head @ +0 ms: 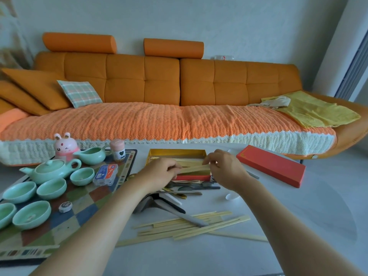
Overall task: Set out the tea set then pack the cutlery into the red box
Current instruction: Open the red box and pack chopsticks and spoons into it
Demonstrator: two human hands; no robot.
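Two grips: left hand [159,172] and right hand [225,168] pinch opposite ends of the chopsticks [194,168] over the red box [191,177], lid [270,166] well apart

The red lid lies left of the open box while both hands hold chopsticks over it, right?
No: the head view shows the red lid right of the open box; left hand and right hand do hold chopsticks over it.

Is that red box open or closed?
Open: the red box shows its gold inside, holding chopsticks; its lid lies apart to the right.
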